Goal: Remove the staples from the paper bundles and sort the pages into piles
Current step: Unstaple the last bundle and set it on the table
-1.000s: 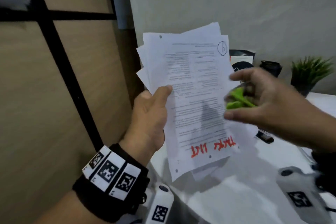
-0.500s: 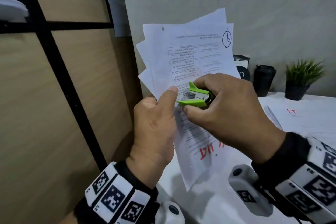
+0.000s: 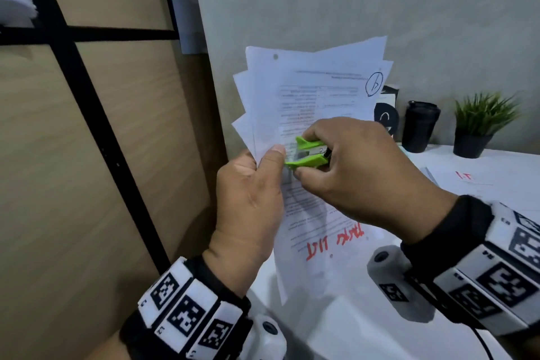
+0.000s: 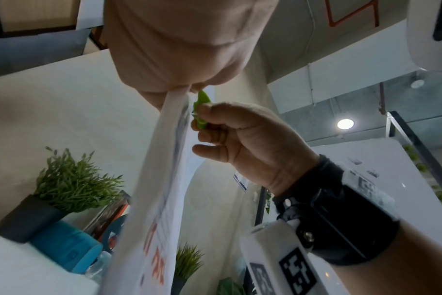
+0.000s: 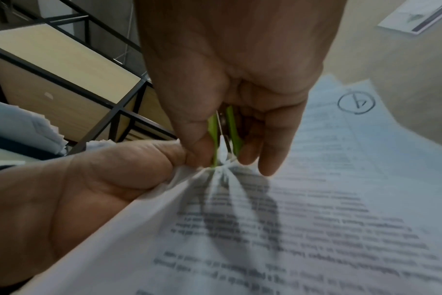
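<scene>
White table (image 3: 496,161) with black cup (image 3: 420,126), potted plant (image 3: 479,126) and a red-marked sheet (image 3: 467,181)

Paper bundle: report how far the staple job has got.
Done: loose sheets marked in red already lie on the table. In hand: the left hand pinches the paper bundle upright while the right hand squeezes the green staple remover against its puckered page. Left: the fanned pages are not yet separated or sorted; more papers sit on the shelf.
</scene>
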Motion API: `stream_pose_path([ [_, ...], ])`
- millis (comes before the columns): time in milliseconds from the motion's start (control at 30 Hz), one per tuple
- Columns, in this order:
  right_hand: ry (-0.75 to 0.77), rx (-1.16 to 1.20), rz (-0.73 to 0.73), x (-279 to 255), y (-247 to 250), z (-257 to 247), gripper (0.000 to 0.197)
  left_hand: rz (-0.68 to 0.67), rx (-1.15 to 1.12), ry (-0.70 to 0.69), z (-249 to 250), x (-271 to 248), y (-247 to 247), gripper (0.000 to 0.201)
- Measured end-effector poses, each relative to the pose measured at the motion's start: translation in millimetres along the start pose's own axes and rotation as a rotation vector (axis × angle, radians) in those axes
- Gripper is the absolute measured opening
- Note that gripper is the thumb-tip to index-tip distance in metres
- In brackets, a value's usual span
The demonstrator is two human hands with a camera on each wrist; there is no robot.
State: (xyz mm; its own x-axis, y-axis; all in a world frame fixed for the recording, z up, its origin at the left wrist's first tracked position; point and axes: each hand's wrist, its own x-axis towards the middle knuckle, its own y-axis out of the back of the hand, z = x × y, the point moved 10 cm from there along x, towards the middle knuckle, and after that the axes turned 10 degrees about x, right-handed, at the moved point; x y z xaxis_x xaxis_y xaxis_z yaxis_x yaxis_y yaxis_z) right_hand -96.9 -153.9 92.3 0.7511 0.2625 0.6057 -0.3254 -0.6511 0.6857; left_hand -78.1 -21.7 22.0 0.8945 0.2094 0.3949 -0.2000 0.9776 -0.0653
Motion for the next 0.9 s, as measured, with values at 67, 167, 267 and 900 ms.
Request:
stream_pose_path([
  [67,-0.054,0.055,0.031,-0.1,5.3,9.2,0.034,0.011,-0.02,0.093,-12.2,4.9,3.1,0.02],
  [167,-0.222,0.272,0.076,-6.1,16.2,45.8,0.044,0.014,-0.073,0.235,-26.6,11.5,9.2,0.021],
  [267,-0.478,0.276,-0.099,-29.4,6.3,112.8,0.034,0.016,-0.111,0.34,-32.8,19.4,19.2,0.019],
  [900,-0.005,0.235,0.084,3.7,-8.9,12.1,0.013,0.096,-0.005,0.063,13.6,15.5,15.8,0.019],
])
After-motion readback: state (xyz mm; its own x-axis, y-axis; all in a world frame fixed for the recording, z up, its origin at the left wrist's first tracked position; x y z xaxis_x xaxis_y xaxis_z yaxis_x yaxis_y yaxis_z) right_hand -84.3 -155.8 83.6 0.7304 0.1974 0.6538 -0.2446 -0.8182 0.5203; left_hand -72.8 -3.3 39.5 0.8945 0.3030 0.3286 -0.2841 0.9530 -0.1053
